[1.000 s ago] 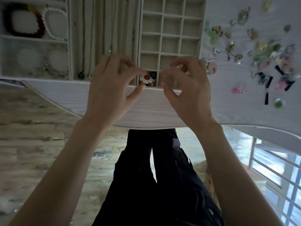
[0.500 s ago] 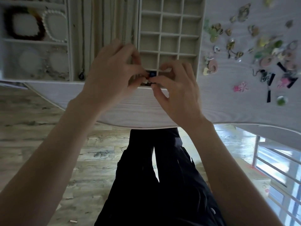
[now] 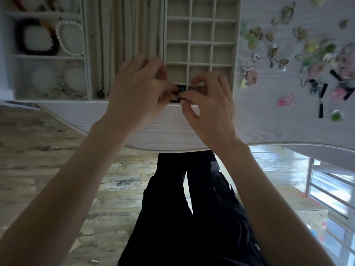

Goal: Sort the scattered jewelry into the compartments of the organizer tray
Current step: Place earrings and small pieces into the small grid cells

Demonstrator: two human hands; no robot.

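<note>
No brand or label can be read anywhere; the only writing is a faint scrawl on a cardboard box (image 3: 315,219) on the floor at lower right, too blurred to make out. Both hands meet over the near edge of the organizer tray (image 3: 165,35) just above the middle of the frame: the left hand (image 3: 134,91) and the right hand (image 3: 209,104) have their fingers curled inward, pinching a small dark blue jewelry piece (image 3: 181,88) between them above the nearest row of small square compartments. Half a second ago the hands were in much the same place and already pinching it together; a second ago they were apart, with a white-and-red piece showing in that compartment, now hidden behind the fingers. The scattered jewelry (image 3: 307,60) lies on the white desk (image 3: 259,123) at upper right, a pink flower piece (image 3: 287,100) nearest. Bracelets, among them a pearl bracelet (image 3: 70,40), and hanging necklaces (image 3: 123,35) fill the tray's upper-left sections.
</note>
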